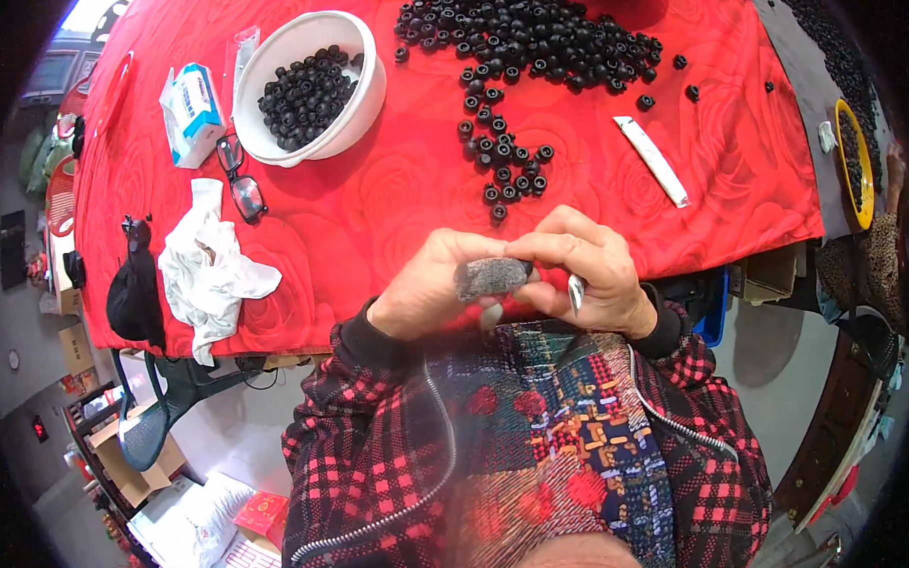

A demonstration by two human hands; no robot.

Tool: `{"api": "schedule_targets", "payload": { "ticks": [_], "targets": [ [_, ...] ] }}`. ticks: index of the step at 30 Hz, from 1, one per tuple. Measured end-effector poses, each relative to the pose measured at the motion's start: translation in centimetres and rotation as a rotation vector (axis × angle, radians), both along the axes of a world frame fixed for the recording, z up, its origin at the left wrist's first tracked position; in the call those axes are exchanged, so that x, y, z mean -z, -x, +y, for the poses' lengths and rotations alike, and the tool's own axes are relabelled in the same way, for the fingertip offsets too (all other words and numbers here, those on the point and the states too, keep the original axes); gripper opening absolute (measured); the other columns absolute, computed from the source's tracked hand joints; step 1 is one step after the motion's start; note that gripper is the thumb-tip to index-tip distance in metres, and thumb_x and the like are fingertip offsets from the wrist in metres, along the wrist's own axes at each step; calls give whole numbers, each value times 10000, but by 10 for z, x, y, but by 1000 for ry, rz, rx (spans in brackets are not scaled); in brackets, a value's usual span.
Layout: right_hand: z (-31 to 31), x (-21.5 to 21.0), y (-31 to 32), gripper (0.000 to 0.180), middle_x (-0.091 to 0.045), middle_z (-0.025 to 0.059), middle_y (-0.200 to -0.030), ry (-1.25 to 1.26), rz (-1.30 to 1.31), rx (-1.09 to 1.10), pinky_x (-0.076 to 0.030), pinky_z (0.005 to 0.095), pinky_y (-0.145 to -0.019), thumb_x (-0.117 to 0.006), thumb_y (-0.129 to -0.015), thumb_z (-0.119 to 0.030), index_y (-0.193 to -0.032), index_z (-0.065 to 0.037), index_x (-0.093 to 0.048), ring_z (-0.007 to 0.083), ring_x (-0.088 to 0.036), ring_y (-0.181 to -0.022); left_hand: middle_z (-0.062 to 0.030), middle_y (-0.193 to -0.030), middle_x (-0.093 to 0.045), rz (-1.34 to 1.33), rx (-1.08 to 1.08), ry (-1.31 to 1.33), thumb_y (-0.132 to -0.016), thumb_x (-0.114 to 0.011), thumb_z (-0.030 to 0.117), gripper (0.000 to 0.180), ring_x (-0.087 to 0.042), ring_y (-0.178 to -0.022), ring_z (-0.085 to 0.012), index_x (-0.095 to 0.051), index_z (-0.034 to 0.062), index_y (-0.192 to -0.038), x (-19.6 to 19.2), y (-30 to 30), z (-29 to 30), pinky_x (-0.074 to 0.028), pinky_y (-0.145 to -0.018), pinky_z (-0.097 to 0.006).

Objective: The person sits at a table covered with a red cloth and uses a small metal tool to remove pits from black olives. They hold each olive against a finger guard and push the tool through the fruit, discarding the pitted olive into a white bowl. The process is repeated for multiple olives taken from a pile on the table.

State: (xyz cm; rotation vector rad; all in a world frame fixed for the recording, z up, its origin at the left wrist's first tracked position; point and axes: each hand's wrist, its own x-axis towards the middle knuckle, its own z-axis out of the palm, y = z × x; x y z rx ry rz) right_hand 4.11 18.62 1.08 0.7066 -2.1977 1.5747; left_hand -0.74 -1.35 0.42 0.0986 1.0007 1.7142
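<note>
My left hand (425,288) is closed near the table's front edge, with a grey, rough-textured oval piece (491,279) at its fingertips. Whether that piece is a cover on a finger or a separate pad, I cannot tell. My right hand (586,264) meets it there, thumb and forefinger pinched by a small black part (528,269), mostly hidden. A slim, pale, shiny tool (576,293) sticks out from the right hand's curled fingers. Beyond my hands, a trail of small black ring-like parts (501,154) runs back to a big heap of them (536,36).
A white bowl (370,105) holds more black parts. Left of it are a blue-white box (192,111), eyeglasses (239,178), a white cloth (209,268) and a black cloth item (134,290). A thin white packet (652,162) lies right. Another person (888,229) is beside a yellow basin (865,195).
</note>
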Motion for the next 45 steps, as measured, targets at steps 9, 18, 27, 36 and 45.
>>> {"api": "schedule_targets", "payload": {
  "ticks": [9,18,27,36,45],
  "targets": [
    [2,7,1,478,-545,44,-703,-211,369,166,-366,303,-440,-791,-629,-152,-1037,37,-630,174,-509,-533,-23,-948,-614,132,-250,-30,-885,-563,-3,194,-574,-839,-76,-635,-15,-1065,-14,-16,15,-478,-683,-210],
    [3,-3,-2,477,-494,16,-654,-270,471,148,-306,284,-417,-778,-654,-184,-1041,50,-623,130,-449,-498,-12,-954,-609,73,-136,-6,-884,-557,-29,185,-568,-842,-60,-648,-12,-1044,-19,-17,6,-464,-671,-188],
    [7,-7,-7,407,-503,14,-670,-362,437,117,-312,294,-431,-767,-659,-99,-1020,32,-630,129,-459,-501,-30,-974,-609,436,-375,47,-892,-564,-24,210,-582,-839,-78,-624,-11,-1093,-23,-31,13,-480,-702,-201],
    [21,-24,-21,314,-597,137,-902,104,-470,-52,-472,310,-684,-631,-842,-140,-1108,8,-552,249,-615,-777,-41,-922,-604,501,-356,120,-902,-573,25,219,-582,-788,-94,-608,-16,-1114,-25,-32,14,-497,-665,-223],
    [18,-21,-16,123,-551,141,-840,28,-438,48,-452,342,-694,-506,-912,-68,-978,19,-564,277,-579,-775,-24,-931,-585,478,-305,121,-898,-544,-35,238,-572,-780,-82,-615,8,-1122,-23,-31,15,-483,-631,-206]
  ]
}}
